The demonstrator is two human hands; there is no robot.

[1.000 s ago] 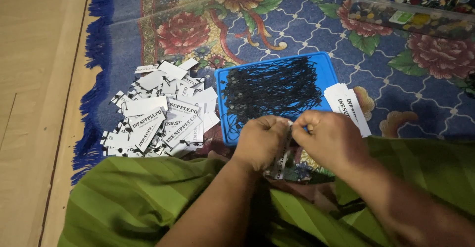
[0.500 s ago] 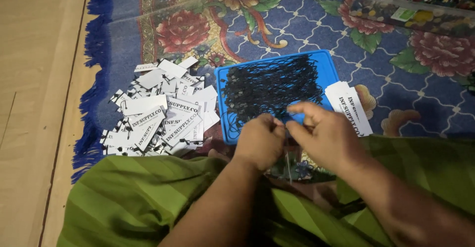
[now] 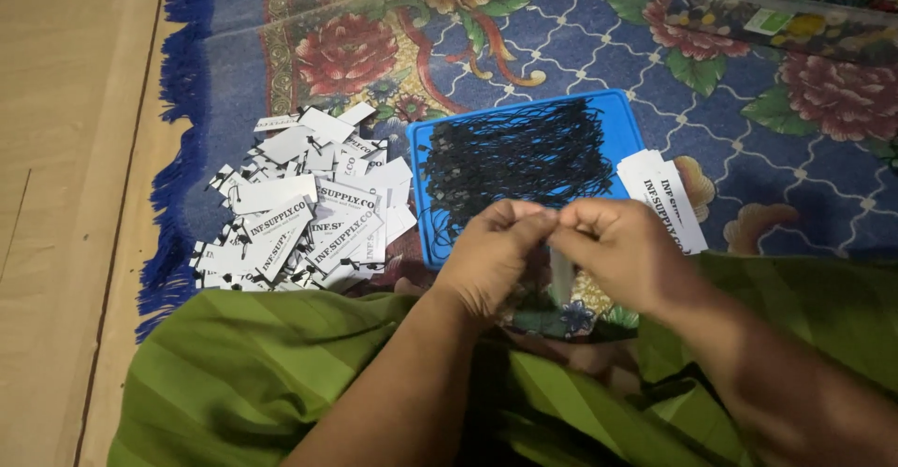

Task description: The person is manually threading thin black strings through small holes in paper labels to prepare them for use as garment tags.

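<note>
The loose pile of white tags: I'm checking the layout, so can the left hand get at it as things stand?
Probably yes: the pile of white tags lies uncovered on the rug beside the left hand, nothing between them.

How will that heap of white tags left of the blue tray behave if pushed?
The white tags look thin, flat and light, so they would probably slide. They overlap loosely, so the heap likely scatters rather than moving together. The patterned rug may snag the bottom ones.
</note>
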